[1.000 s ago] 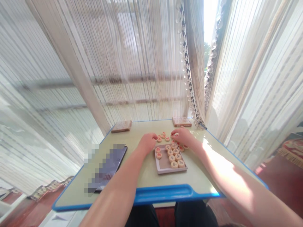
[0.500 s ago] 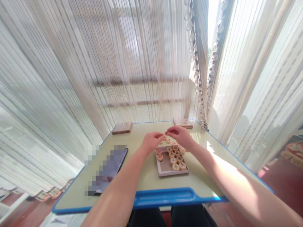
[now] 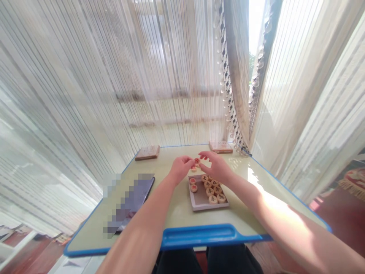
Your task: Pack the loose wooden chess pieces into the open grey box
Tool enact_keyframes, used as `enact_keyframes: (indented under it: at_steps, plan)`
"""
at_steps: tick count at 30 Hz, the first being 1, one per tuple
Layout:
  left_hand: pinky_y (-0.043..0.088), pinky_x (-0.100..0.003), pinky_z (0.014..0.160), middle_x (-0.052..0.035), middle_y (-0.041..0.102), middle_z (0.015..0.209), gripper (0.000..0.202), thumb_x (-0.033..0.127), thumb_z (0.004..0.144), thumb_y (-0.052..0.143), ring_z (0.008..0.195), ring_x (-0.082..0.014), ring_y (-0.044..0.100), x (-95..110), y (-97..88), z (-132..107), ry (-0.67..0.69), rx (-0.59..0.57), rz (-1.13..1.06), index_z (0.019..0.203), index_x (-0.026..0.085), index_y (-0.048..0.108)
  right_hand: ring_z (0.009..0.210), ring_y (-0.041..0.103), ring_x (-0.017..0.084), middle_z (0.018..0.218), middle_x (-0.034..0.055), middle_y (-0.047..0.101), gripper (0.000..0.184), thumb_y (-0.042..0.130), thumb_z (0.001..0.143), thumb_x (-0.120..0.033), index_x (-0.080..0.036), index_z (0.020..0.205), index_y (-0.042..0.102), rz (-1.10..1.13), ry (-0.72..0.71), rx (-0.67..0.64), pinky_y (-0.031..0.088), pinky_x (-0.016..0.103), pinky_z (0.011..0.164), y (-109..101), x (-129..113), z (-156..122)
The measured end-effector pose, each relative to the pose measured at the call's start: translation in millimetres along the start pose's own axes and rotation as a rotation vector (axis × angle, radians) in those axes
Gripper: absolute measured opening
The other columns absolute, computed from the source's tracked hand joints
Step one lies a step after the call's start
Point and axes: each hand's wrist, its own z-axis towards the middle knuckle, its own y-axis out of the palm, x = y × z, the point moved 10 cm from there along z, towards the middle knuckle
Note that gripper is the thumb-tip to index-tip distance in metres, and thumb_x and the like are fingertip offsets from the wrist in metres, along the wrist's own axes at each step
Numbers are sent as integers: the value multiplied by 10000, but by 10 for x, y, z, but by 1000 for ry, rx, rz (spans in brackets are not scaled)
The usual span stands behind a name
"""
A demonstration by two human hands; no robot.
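Past the far side of a shallow box (image 3: 209, 208), my left hand (image 3: 181, 168) pinches a round Chinese chess piece (image 3: 197, 160) with a red character facing me. My right hand (image 3: 218, 166) is just right of that piece, thumb and fingers apart, holding nothing. Under my hands another red-marked piece (image 3: 194, 168) lies on the table; more pieces there are partly hidden by my right hand. Inside the box, two red-marked pieces (image 3: 194, 188) line the left side. Several black-marked pieces (image 3: 213, 199) fill its right side.
A tablet (image 3: 137, 201), partly pixelated, lies left of my left forearm. Two flat boxes sit at the table's far corners, one left (image 3: 147, 152) and one right (image 3: 221, 147). The table (image 3: 173, 213) has a blue rim, and string curtains (image 3: 171, 76) hang behind it.
A red-marked piece now shows upright in my left fingertips. My right fingers have spread, where they were pinched together before. My right hand has come slightly nearer and left.
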Motion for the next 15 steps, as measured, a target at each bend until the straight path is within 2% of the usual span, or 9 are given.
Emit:
enact_keyframes:
  at_steps: [2,4,8,15]
  plan:
    - [405,-247,572,-23,640,630,234,369,687,568,585,-118,540,-9,-56,1,-1,49,26,677,144,635,930,542,202,943,55,625,249,580,732,-240,-198,977,571,-65,45,-62,429,359,831,31,67,-2]
    - [396,-245,562,-15,626,611,227,357,685,554,569,-113,526,-14,-95,-6,-12,78,46,656,145,626,946,531,207,952,54,622,216,578,717,-240,-201,930,581,-115,72,-178,415,358,840,116,123,-18]
    - [387,-241,550,-7,612,592,215,342,676,550,553,-108,516,-8,-84,-25,-26,68,59,654,141,624,933,535,203,933,39,626,180,574,688,-216,-213,866,599,-171,80,-386,403,330,819,275,158,-87]
    - [394,-236,566,-4,610,575,186,310,668,550,557,-110,523,45,-41,-50,-18,40,72,645,142,625,908,552,202,935,29,642,199,567,685,-223,-223,882,601,-174,98,-515,399,280,748,343,152,-159]
